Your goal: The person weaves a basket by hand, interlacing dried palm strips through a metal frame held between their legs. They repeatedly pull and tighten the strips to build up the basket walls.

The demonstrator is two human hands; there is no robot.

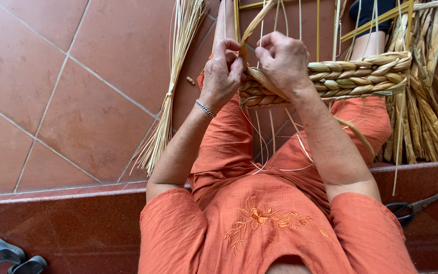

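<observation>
Braided band (356, 76) of dried rush, head view — it lies across the person's lap, its long axis running roughly level from the hands out toward the person's right, where it meets a loose sheaf of unwoven stalks (424, 101). The working end sits at the left end of the band, directly under both hands.

Left hand (221, 76): fingers curled, thumb and forefinger pinched on a single upright strand (249, 33) that rises from the band's end. A metal bracelet (205, 108) sits at the wrist.

Right hand (282, 61): closed over the band's end from above, fingertips meeting the same strand — both hands are equally near it, touching at the fingertips.

Thin loose fibres trail down over the orange trousers (229, 147). A tied bundle of pale straw (171, 91) lies on the tiled floor (51, 76), well left of the hands. Scissors (416, 208) rest on the red step by the right elbow; dark sandals (8, 253) sit at lower left.
</observation>
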